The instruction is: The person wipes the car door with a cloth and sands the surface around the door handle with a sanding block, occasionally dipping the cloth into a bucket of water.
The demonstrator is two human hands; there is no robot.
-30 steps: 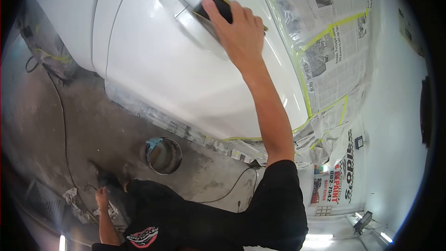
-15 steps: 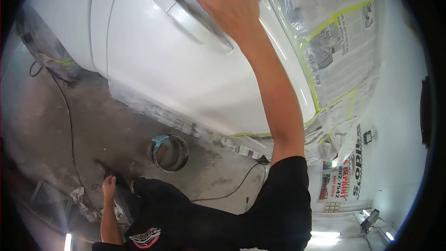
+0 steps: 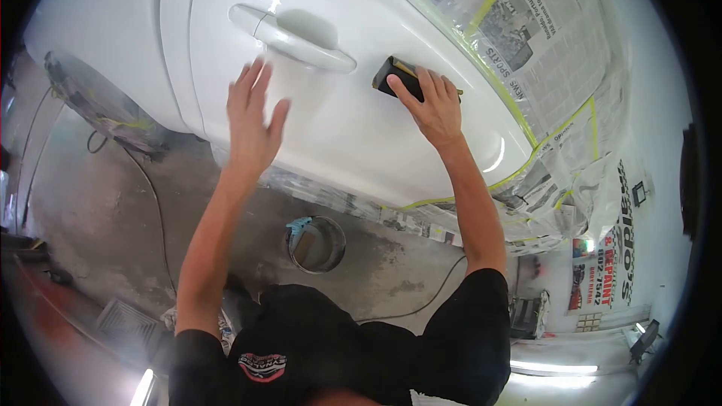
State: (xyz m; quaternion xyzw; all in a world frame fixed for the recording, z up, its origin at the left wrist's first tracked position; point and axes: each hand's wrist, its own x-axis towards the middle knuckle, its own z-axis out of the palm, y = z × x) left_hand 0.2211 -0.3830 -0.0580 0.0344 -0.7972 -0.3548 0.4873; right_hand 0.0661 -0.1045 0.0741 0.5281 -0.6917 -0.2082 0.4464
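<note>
A white car door [image 3: 323, 135] fills the upper middle, with its white door handle [image 3: 304, 46] near the top. My right hand [image 3: 440, 109] grips a black sanding block [image 3: 395, 79] with yellowish sheet edges showing, pressed close to the door right of the handle. My left hand [image 3: 252, 116] is spread, fingers apart, over the door just below the handle's left part, and holds nothing.
Newspaper and plastic masking [image 3: 519, 37], edged with yellow-green tape, covers the window area. On the concrete floor [image 3: 391, 286] stands a bucket [image 3: 342, 244] with a blue cloth on its rim. A hose [image 3: 158, 203] runs along the left, near a covered wheel [image 3: 105, 105].
My left hand has come up from low beside my body to the door. My right hand, still on the sanding block, has moved down and right, away from the handle.
</note>
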